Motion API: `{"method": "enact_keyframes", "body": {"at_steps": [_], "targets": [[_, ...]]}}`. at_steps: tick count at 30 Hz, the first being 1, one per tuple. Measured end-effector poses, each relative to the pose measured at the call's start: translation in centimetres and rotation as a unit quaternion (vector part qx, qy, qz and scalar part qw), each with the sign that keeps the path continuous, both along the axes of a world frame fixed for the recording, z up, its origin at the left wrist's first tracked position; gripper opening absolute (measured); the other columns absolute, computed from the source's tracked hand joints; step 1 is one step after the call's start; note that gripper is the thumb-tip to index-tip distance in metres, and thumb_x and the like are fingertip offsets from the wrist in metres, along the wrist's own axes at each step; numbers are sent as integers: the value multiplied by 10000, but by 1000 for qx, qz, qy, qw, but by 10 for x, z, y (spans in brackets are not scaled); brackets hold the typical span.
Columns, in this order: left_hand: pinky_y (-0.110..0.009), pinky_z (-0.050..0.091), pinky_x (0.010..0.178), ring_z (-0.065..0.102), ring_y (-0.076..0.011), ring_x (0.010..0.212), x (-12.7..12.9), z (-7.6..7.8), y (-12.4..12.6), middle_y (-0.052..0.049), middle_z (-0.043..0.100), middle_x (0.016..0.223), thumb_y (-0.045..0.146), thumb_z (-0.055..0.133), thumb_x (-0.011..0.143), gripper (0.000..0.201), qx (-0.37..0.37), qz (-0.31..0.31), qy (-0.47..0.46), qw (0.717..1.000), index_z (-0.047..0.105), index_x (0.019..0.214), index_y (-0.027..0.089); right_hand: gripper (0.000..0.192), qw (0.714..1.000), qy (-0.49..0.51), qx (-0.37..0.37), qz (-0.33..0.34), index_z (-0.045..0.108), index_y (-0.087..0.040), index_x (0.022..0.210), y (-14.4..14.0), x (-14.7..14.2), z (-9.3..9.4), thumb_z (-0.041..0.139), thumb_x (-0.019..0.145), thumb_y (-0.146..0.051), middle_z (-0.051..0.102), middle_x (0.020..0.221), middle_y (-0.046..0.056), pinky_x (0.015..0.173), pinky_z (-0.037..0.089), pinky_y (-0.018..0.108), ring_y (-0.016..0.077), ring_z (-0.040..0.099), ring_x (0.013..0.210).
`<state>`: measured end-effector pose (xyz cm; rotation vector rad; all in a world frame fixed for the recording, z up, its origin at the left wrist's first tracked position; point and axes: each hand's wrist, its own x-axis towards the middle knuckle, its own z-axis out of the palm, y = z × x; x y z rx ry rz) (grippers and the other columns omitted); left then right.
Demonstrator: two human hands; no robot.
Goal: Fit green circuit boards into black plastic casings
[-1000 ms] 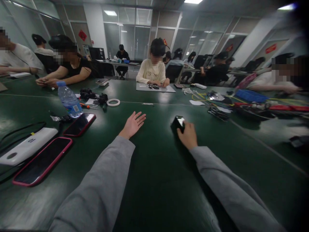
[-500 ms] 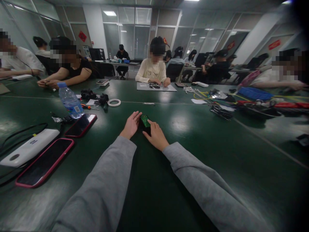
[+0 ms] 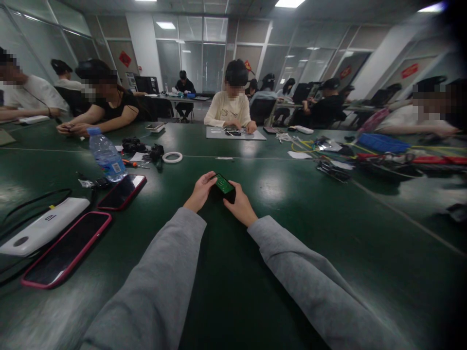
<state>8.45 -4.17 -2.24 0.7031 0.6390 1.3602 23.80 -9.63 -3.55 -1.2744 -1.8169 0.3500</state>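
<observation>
Small green circuit board [image 3: 223,184] pinched between both hands above counter [image 3: 277,272].
L hand [image 3: 200,192] + R hand [image 3: 239,208]: grip closed on board ends; best kept level, fingertips on edges only.

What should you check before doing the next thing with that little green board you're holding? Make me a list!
1. Both hands on the small green board: ok. The left hand and right hand hold it between them.
2. Board lifted off the green table: cannot tell; it may rest on the surface.
3. Board face visible: ok, the green side faces up.
4. Nearest things out of the way: ok. The red-edged phone and water bottle sit well to the left.
5. Tape ring within reach: ok, probably; it lies just beyond the hands.
6. Board damage: cannot tell, too small.
</observation>
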Motion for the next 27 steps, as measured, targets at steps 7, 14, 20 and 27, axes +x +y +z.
{"method": "enact_keyframes", "body": {"at_steps": [7,14,20,27], "targets": [[-326,370,1077,565,-168,1120,-1,-4,4,-46,649,1119,46,700,697,338,35,-7,53,998,667,1015,155,625,1000,-14,20,19,393,-218,1313,1,2,-1,540,715,-111,506,1239,84,992,413,444,240,503,1143],[-332,363,1076,526,-184,1200,0,-7,5,-44,658,1156,49,672,709,417,11,-16,41,999,665,1098,200,612,999,-1,37,27,409,-214,1269,4,5,-4,536,685,-79,509,1216,77,980,414,416,225,503,1113],[-360,366,1060,569,-202,1129,0,-13,6,-63,672,1114,100,697,708,339,73,-12,88,993,690,1040,168,529,998,19,51,18,427,-185,1222,4,4,-4,607,725,-163,515,1174,93,960,422,406,235,509,1067],[-390,389,1026,595,-201,1057,0,-20,10,-82,663,1127,143,704,705,382,110,9,112,987,672,1085,154,527,997,33,59,25,439,-178,1215,5,2,-4,667,760,-315,505,1166,110,975,414,422,253,499,1085]]}}
